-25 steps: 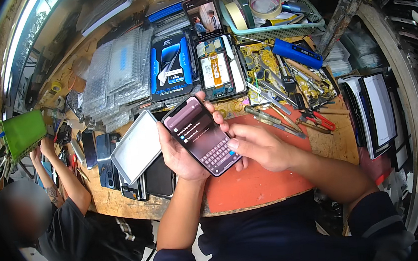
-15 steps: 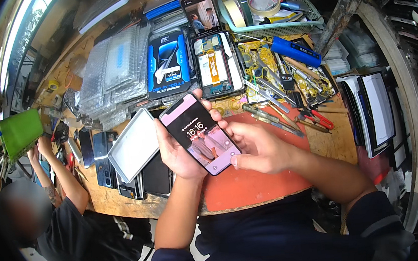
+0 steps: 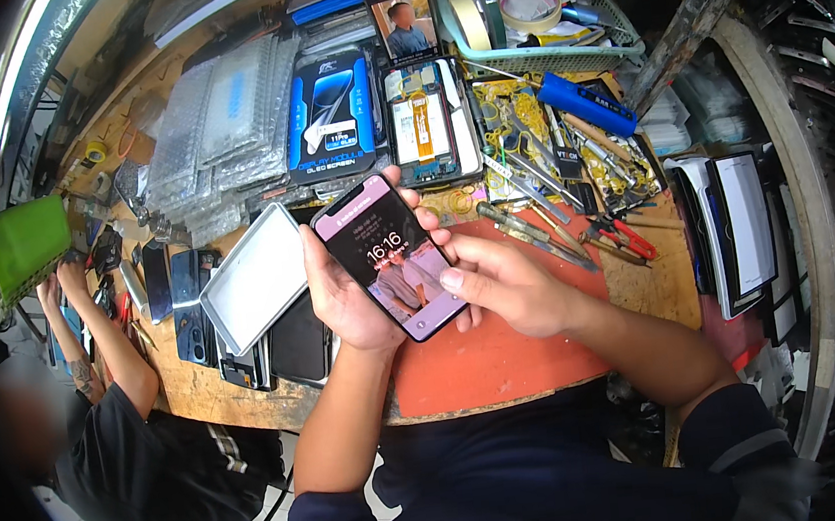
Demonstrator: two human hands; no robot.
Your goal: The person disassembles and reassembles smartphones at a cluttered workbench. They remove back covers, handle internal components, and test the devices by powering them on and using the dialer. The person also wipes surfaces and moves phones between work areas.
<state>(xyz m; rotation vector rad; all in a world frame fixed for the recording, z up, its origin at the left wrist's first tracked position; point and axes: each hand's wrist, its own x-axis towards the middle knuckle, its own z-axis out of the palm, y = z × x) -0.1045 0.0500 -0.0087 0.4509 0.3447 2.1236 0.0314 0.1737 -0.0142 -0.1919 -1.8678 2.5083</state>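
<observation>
A smartphone (image 3: 388,263) lies tilted in my left hand (image 3: 347,307), with fingers curled round its far edge and a lock screen showing. My right hand (image 3: 516,286) grips the phone's right side, its thumb on the screen near the lower right. Just left of them, a white shallow tray (image 3: 248,275) rests at a slant over dark phones (image 3: 298,342). An orange mat (image 3: 487,354) lies beneath my hands. Behind them are a blue-and-black screen box (image 3: 323,114) and an opened device (image 3: 420,132) with an orange flex cable.
A propped phone (image 3: 400,21) plays video beside a basket (image 3: 578,49) of tape rolls. Hand tools (image 3: 555,227), red pliers (image 3: 627,240) and bubble-wrapped packs (image 3: 214,129) crowd the bench. At left, a co-worker (image 3: 120,410) reaches under a green container (image 3: 23,238).
The held phone's screen has changed from a keyboard view to a lock screen. My right thumb has moved up the screen. The propped phone's picture differs.
</observation>
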